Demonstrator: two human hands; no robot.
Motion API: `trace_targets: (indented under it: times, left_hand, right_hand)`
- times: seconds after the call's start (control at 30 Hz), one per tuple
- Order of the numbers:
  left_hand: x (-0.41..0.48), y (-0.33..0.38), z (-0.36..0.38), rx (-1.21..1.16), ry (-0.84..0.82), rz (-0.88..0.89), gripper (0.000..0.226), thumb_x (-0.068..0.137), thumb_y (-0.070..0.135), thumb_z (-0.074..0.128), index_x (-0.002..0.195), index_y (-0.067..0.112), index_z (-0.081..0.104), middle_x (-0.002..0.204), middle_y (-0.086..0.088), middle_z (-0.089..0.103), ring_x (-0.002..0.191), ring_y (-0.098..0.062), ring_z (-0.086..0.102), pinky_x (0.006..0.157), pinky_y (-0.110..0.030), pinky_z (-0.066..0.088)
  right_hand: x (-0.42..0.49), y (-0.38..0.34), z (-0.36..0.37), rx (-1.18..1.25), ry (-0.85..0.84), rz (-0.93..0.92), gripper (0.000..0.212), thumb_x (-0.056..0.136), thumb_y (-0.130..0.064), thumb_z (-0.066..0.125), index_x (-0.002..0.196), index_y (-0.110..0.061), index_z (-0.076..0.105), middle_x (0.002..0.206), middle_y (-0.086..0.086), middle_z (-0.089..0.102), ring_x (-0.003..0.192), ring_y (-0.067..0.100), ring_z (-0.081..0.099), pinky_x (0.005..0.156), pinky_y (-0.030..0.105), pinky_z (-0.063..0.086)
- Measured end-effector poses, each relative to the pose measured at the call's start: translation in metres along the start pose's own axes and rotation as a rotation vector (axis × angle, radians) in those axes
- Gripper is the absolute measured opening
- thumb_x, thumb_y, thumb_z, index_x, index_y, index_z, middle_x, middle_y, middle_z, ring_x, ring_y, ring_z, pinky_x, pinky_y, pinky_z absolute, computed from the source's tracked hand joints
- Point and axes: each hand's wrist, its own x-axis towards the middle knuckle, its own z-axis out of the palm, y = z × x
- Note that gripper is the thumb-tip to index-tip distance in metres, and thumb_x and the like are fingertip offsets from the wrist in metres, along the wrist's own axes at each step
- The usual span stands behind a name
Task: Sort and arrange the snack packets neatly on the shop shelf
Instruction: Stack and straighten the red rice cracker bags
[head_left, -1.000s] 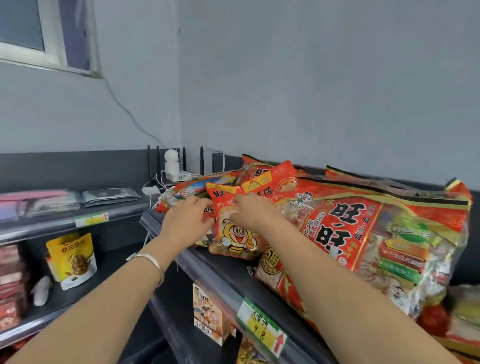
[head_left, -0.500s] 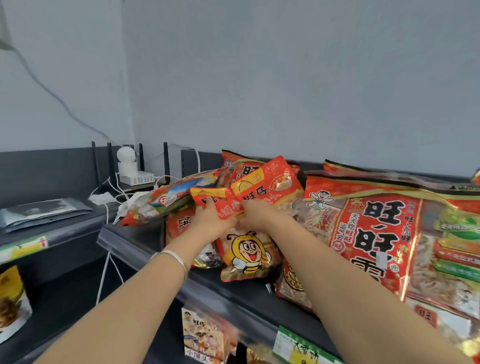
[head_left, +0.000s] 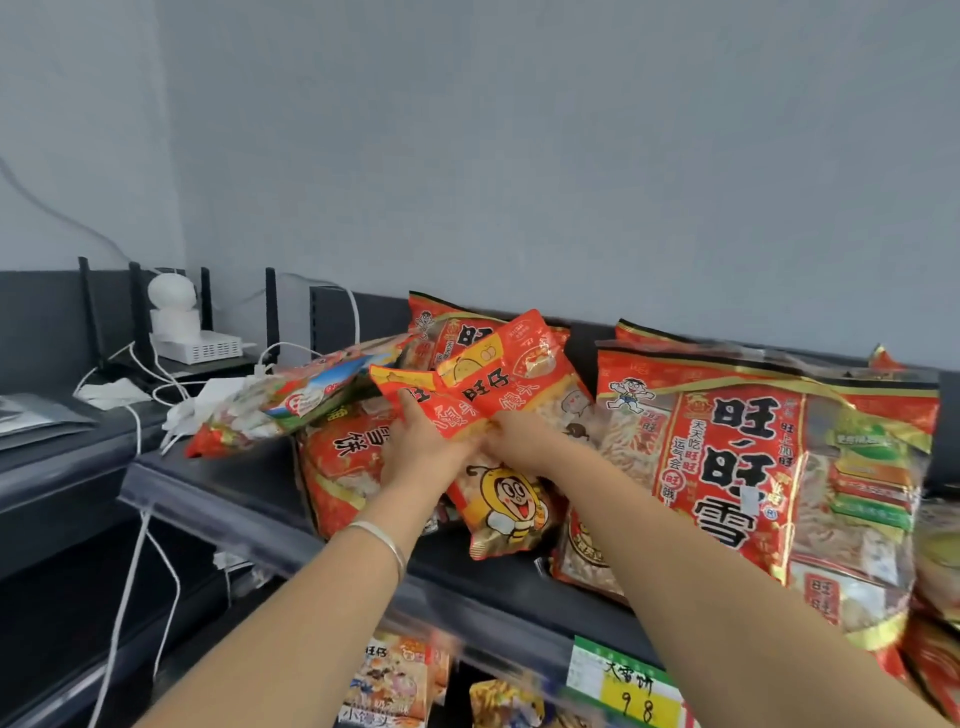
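On the dark top shelf lies a heap of red and orange snack packets. My left hand and my right hand meet at its middle and grip small red packets by their lower edges, holding them up above a packet with a cartoon bee. A large red packet leans at the right. Another red packet sits left of my hands, under a tilted packet with blue print. How many small packets each hand holds is hidden by the fingers.
A white router with black antennas, a round white camera and loose white cables sit at the shelf's left end. A green and yellow price tag hangs on the shelf edge. More packets stand on the shelf below.
The view has swung right and closer to the heap. Both hands have lifted the small red packets higher, off the bee packet.
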Motion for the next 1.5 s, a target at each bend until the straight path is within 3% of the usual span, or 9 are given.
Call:
trace_targets:
  times: [0.33, 0.6, 0.77, 0.93, 1.1, 1.27, 1.33, 1.4, 1.5]
  left_hand:
    - [-0.006, 0.008, -0.003, 0.217, -0.042, 0.012, 0.109, 0.077, 0.057, 0.065, 0.149, 0.029, -0.013, 0.149, -0.017, 0.018, 0.136, -0.039, 0.023, 0.106, -0.048, 0.03]
    - [0.005, 0.015, -0.004, 0.287, -0.058, -0.02, 0.112, 0.075, 0.06, 0.066, 0.148, 0.031, -0.014, 0.151, -0.02, 0.011, 0.133, -0.041, 0.03, 0.105, -0.049, 0.036]
    - [0.007, 0.017, -0.004, 0.329, -0.047, -0.015, 0.111, 0.075, 0.06, 0.065, 0.148, 0.031, -0.014, 0.152, -0.02, 0.008, 0.134, -0.042, 0.029, 0.105, -0.048, 0.036]
    - [0.005, 0.02, -0.002, 0.354, -0.027, -0.007, 0.107, 0.078, 0.06, 0.063, 0.149, 0.03, -0.012, 0.154, -0.018, 0.004, 0.136, -0.041, 0.027, 0.103, -0.046, 0.035]
    - [0.004, 0.02, 0.0, 0.375, -0.012, -0.015, 0.106, 0.078, 0.061, 0.061, 0.149, 0.031, -0.012, 0.153, -0.019, 0.006, 0.135, -0.041, 0.029, 0.103, -0.047, 0.036]
    - [0.006, 0.019, 0.002, 0.396, 0.001, -0.019, 0.108, 0.077, 0.062, 0.062, 0.148, 0.032, -0.012, 0.153, -0.018, 0.008, 0.135, -0.041, 0.029, 0.104, -0.048, 0.036]
    - [0.006, 0.019, 0.002, 0.39, -0.007, -0.021, 0.107, 0.076, 0.061, 0.063, 0.148, 0.033, -0.012, 0.153, -0.018, 0.007, 0.135, -0.041, 0.029, 0.105, -0.048, 0.036]
    - [0.006, 0.018, 0.002, 0.384, 0.009, -0.011, 0.108, 0.075, 0.062, 0.063, 0.148, 0.033, -0.012, 0.153, -0.017, 0.009, 0.134, -0.041, 0.031, 0.104, -0.047, 0.037]
    - [0.008, 0.016, 0.002, 0.342, 0.038, -0.003, 0.116, 0.071, 0.061, 0.068, 0.148, 0.031, -0.014, 0.15, -0.016, 0.018, 0.13, -0.038, 0.038, 0.102, -0.047, 0.04]
  right_hand:
    - [0.02, 0.004, -0.031, -0.196, 0.109, -0.027, 0.044, 0.094, -0.025, 0.053, 0.132, -0.005, 0.048, 0.13, 0.014, 0.056, 0.116, 0.029, 0.055, 0.093, 0.038, 0.049]
    - [0.042, 0.024, -0.054, -0.401, 0.166, -0.013, 0.033, 0.092, -0.023, 0.054, 0.121, -0.007, 0.057, 0.12, 0.012, 0.059, 0.106, 0.029, 0.058, 0.087, 0.035, 0.05]
    - [0.056, 0.043, -0.053, -0.407, 0.125, 0.039, 0.051, 0.092, -0.038, 0.05, 0.137, -0.013, 0.047, 0.139, 0.013, 0.047, 0.126, 0.033, 0.044, 0.102, 0.042, 0.038]
    - [0.064, 0.05, -0.058, -0.409, 0.151, 0.13, 0.069, 0.091, -0.049, 0.052, 0.141, -0.005, 0.035, 0.141, 0.018, 0.043, 0.131, 0.036, 0.039, 0.108, 0.046, 0.031]
    - [0.079, 0.055, -0.058, -0.038, 0.093, 0.296, 0.087, 0.09, -0.04, 0.057, 0.148, 0.003, 0.009, 0.143, 0.02, 0.038, 0.129, 0.035, 0.042, 0.107, 0.044, 0.039]
    - [0.081, 0.059, -0.064, 0.224, 0.189, 0.301, 0.043, 0.095, -0.027, 0.053, 0.128, 0.001, 0.047, 0.113, 0.013, 0.06, 0.089, 0.024, 0.057, 0.076, 0.032, 0.049]
    - [0.082, 0.063, -0.066, 0.284, 0.213, 0.307, 0.039, 0.093, -0.021, 0.06, 0.124, -0.001, 0.05, 0.117, 0.013, 0.06, 0.098, 0.026, 0.06, 0.082, 0.032, 0.051]
    - [0.082, 0.064, -0.068, 0.434, 0.195, 0.333, 0.053, 0.085, -0.019, 0.07, 0.128, -0.001, 0.045, 0.122, 0.016, 0.058, 0.11, 0.031, 0.059, 0.094, 0.04, 0.051]
    - [0.078, 0.062, -0.072, 0.628, 0.139, 0.36, 0.074, 0.076, -0.022, 0.08, 0.135, -0.003, 0.04, 0.127, 0.017, 0.056, 0.114, 0.034, 0.058, 0.096, 0.048, 0.05]
